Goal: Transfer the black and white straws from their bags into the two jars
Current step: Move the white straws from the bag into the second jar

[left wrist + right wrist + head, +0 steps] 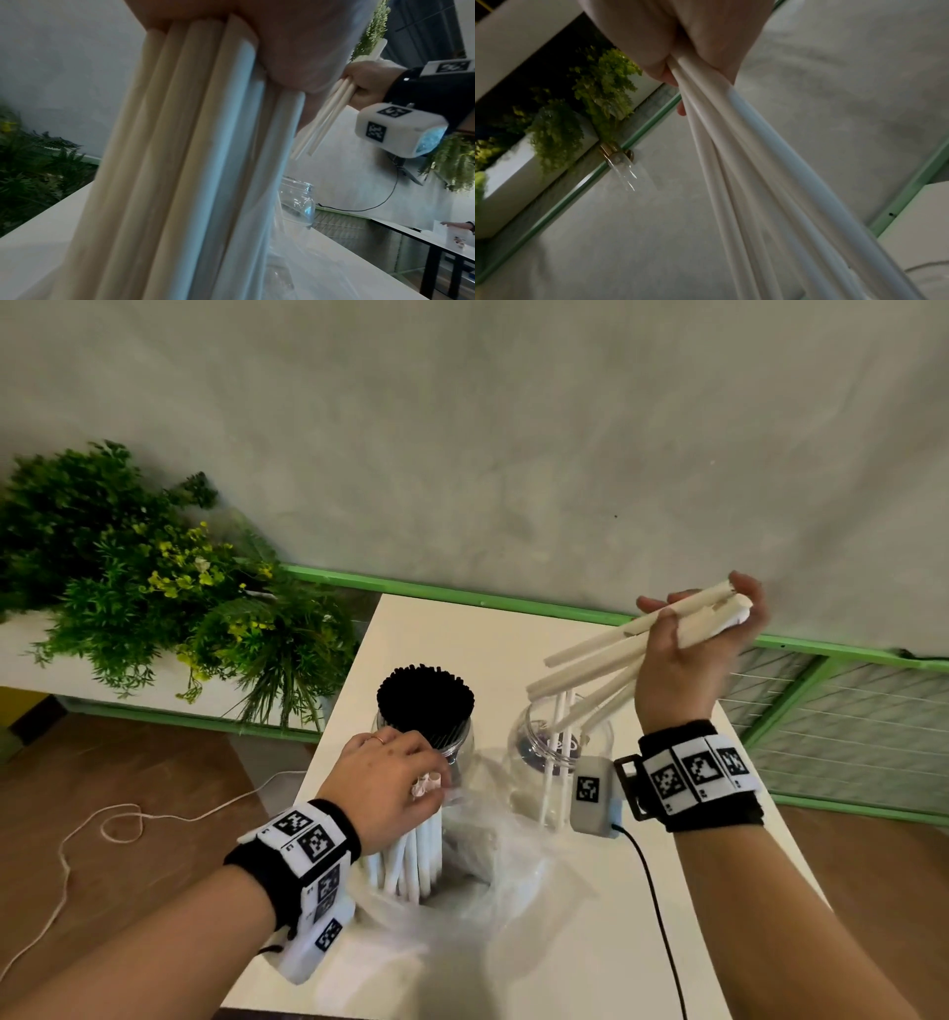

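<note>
On the white table (421, 618) stand two clear jars. The left jar (462, 742) is packed with black straws (425, 695). The right jar (595, 737) holds a few white straws (552, 762). My right hand (688, 649) grips a fan of several white straws (595, 660) slanted down over that jar's mouth; the same fan (744, 162) fills the right wrist view. My left hand (390, 778) grips the top of an upright bundle of white straws (411, 860) standing in a clear plastic bag (488, 880); that bundle (192, 162) shows close up in the left wrist view.
A black cable (657, 906) runs across the table's right side from the wrist camera. Green plants (144, 588) stand at the left beyond the table. A green rail (462, 595) and a mesh frame (832, 711) lie behind. A white cord (102, 824) trails on the brown floor.
</note>
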